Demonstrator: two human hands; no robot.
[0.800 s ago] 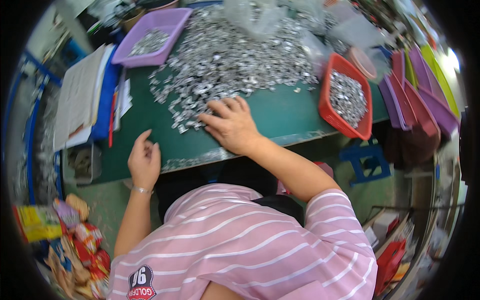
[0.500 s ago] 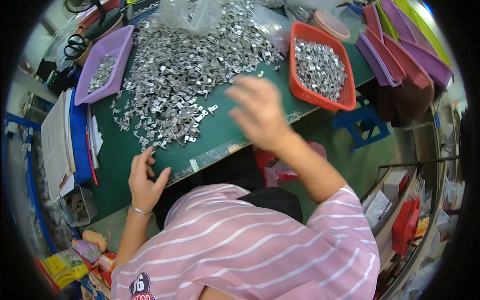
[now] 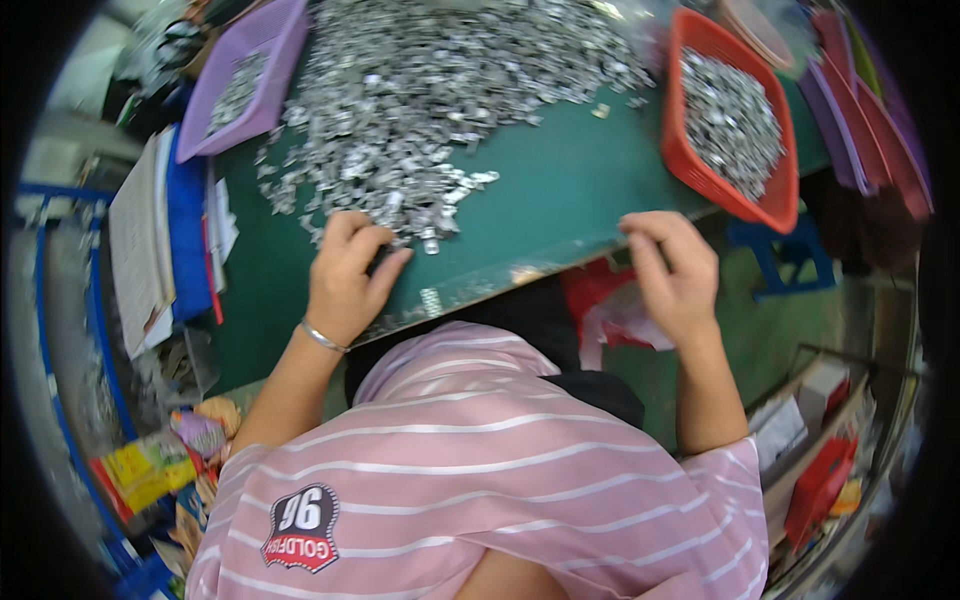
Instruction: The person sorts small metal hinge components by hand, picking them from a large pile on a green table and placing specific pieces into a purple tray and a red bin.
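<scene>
Both hands have moved: left hand (image 3: pixel 345 275) to the pile (image 3: pixel 440 90), right hand (image 3: pixel 682 278) away, leaving only the left there. Whether either grip holds anything, I cannot tell.

Parts (image 3: pixel 400 110) appear shiny metal; bangle (image 3: pixel 323 338), polished metal. Red basket (image 3: pixel 708 182) and purple basket (image 3: pixel 280 75) are plastic. Tabletop (image 3: pixel 560 180) looks smooth. Shirt (image 3: pixel 480 425): matt cloth. Sheets (image 3: pixel 138 240): matt paper.
</scene>
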